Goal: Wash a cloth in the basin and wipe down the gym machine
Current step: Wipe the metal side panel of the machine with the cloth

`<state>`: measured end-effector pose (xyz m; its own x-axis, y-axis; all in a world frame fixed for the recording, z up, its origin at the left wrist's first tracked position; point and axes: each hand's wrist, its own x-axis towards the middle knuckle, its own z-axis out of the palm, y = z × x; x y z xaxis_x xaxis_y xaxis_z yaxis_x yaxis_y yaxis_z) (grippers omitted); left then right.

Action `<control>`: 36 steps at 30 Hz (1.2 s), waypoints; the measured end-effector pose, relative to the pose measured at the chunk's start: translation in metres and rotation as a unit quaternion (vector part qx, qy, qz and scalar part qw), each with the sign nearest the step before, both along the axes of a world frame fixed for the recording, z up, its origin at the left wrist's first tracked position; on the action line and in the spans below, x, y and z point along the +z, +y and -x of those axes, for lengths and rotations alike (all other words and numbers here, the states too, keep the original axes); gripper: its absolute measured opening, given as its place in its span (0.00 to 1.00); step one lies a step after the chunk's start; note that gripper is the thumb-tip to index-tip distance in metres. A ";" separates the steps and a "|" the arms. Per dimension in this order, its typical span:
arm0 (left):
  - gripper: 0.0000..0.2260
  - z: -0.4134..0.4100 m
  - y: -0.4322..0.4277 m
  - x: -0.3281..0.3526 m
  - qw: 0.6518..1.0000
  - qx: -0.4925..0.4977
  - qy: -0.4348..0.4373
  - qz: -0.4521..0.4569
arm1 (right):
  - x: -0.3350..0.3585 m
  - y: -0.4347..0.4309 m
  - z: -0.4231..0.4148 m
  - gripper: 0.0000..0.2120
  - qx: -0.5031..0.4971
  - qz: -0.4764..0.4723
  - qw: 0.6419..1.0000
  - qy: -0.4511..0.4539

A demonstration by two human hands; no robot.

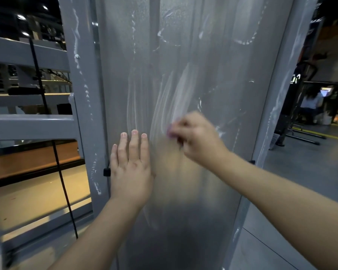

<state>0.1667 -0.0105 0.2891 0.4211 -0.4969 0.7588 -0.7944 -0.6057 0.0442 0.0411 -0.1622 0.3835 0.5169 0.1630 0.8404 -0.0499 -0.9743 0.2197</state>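
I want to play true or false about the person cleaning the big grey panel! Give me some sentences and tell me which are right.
1. The left hand lies flat on the panel. True.
2. The right hand holds nothing. False: its fingers curl round something small and purple, the cloth, though it is blurred.
3. White soapy streaks show on the panel above the hands. True.
4. The basin stands beside the panel. False: no basin is in view.
5. A black cable hangs left of the panel. True.
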 end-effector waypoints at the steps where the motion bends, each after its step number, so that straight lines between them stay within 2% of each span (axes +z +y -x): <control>1: 0.55 0.001 0.000 0.000 1.000 0.002 0.003 -0.007 | -0.014 0.001 0.006 0.08 0.007 0.029 0.998 0.061; 3: 0.53 0.003 -0.001 -0.001 1.000 0.005 -0.002 -0.006 | 0.002 -0.004 0.015 0.10 0.011 0.078 0.986 0.147; 4: 0.52 0.003 -0.002 -0.001 1.000 0.006 -0.005 0.000 | 0.023 -0.007 0.014 0.11 0.005 0.083 0.987 0.138; 6: 0.51 0.003 -0.002 -0.001 1.000 0.009 -0.005 0.002 | 0.076 -0.015 0.011 0.11 -0.020 0.035 0.999 0.017; 8: 0.50 0.003 0.000 -0.002 1.000 0.007 -0.007 -0.001 | 0.113 -0.018 0.005 0.13 -0.034 -0.041 0.992 -0.115; 10: 0.51 0.004 0.001 -0.001 1.000 0.004 -0.002 -0.005 | 0.100 -0.014 -0.007 0.13 -0.036 -0.080 0.979 -0.184; 11: 0.51 0.003 0.000 -0.001 1.000 0.001 0.005 -0.007 | 0.079 -0.010 -0.012 0.12 -0.033 -0.081 0.978 -0.190; 13: 0.54 0.004 0.000 0.001 0.999 -0.009 0.028 -0.016 | 0.021 0.001 -0.014 0.10 -0.009 -0.067 0.990 -0.125; 15: 0.55 0.007 0.001 0.004 0.998 -0.012 0.053 -0.034 | -0.034 0.012 -0.004 0.09 0.012 -0.028 1.000 -0.003; 17: 0.54 0.012 0.003 0.006 0.997 -0.018 0.069 -0.043 | -0.040 0.006 0.008 0.09 0.016 0.031 0.994 0.104; 18: 0.53 0.015 0.004 0.007 0.996 -0.021 0.076 -0.045 | -0.024 -0.003 0.012 0.10 0.010 0.052 0.991 0.125; 19: 0.52 0.017 0.004 0.009 0.995 -0.025 0.084 -0.045 | -0.004 -0.011 0.015 0.10 0.001 0.055 0.993 0.106; 22: 0.50 0.023 0.004 0.014 0.995 -0.040 0.093 -0.026 | 0.062 -0.032 0.025 0.07 -0.027 -0.020 0.996 -0.085; 25: 0.47 0.028 0.002 0.016 0.992 -0.054 0.112 -0.020 | 0.058 -0.029 0.015 0.12 -0.043 -0.102 0.975 -0.195; 27: 0.47 0.030 0.001 0.016 0.993 -0.059 0.105 -0.020 | 0.023 -0.019 0.008 0.15 -0.039 -0.121 0.974 -0.189; 30: 0.47 0.032 -0.003 0.011 0.995 -0.068 0.068 -0.037 | -0.045 -0.006 0.017 0.10 0.002 -0.056 0.997 -0.050; 32: 0.48 0.035 -0.008 0.009 0.995 -0.066 0.062 -0.049 | -0.044 -0.011 0.028 0.10 0.009 0.002 0.998 0.058; 33: 0.48 0.037 -0.011 0.010 0.995 -0.059 0.059 -0.051 | -0.025 -0.016 0.030 0.09 0.008 0.023 0.997 0.079; 34: 0.48 0.038 -0.016 0.010 0.996 -0.052 0.057 -0.053 | -0.005 -0.024 0.029 0.09 0.001 0.021 0.998 0.058; 36: 0.51 0.039 -0.024 0.006 0.996 -0.041 0.056 -0.048 | 0.042 -0.036 0.028 0.10 -0.016 -0.043 0.997 -0.068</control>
